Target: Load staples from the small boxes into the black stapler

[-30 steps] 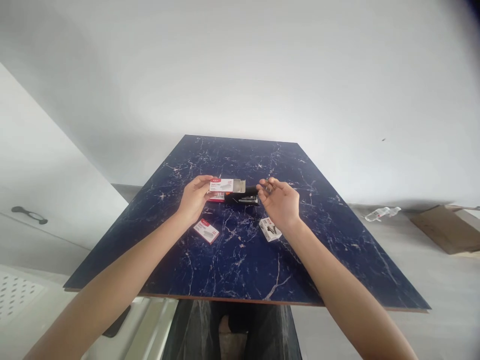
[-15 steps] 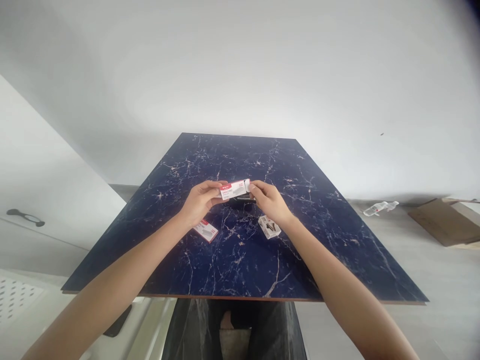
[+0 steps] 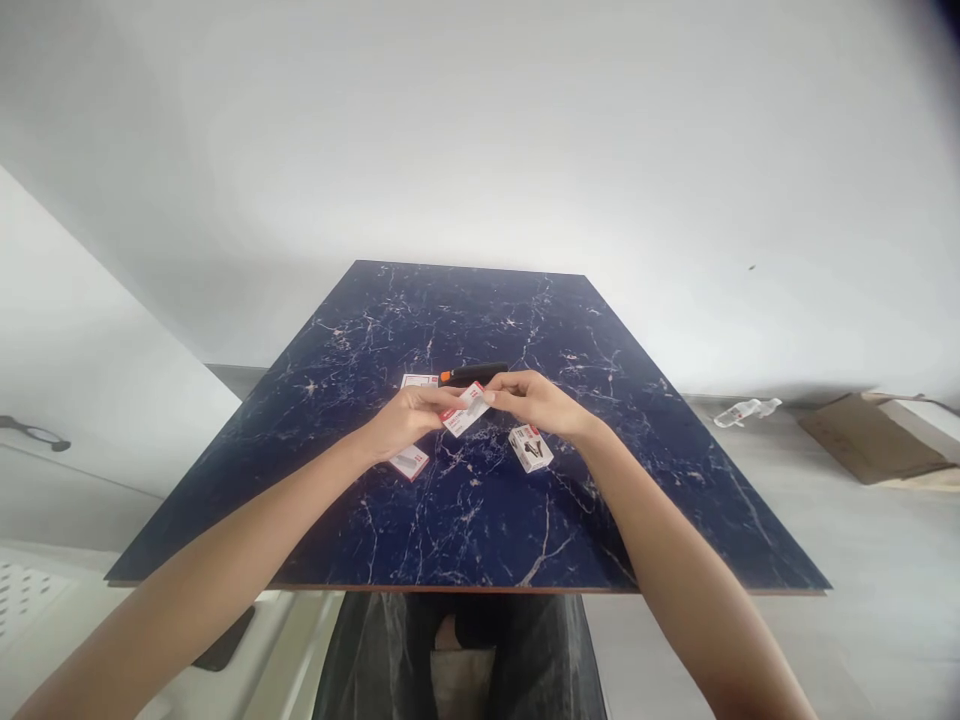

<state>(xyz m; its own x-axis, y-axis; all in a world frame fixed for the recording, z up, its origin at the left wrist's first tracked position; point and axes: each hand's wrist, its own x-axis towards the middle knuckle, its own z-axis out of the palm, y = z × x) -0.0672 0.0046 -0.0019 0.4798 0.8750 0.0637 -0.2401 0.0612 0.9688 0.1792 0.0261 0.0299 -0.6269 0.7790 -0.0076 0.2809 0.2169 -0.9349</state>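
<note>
Both hands meet over a blue, white-veined table [image 3: 465, 540]: the left hand [image 3: 409, 416] grips a small white-and-red box [image 3: 466, 414] by one end, while the fingers of the right hand [image 3: 538, 400] pinch its far corner. A second such carton [image 3: 410, 461] lies partly under the left wrist. Behind the hands rest a black tool with an orange end [image 3: 478, 373] and a white packet [image 3: 418, 381]; a printed carton [image 3: 530, 449] sits near the right wrist. On the floor at right, a clear bottle [image 3: 739, 412] lies near a cardboard box [image 3: 855, 437]

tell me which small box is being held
The red-and-white box gripped by the left hand and right hand; the other boxes lie on the blue table.
</note>
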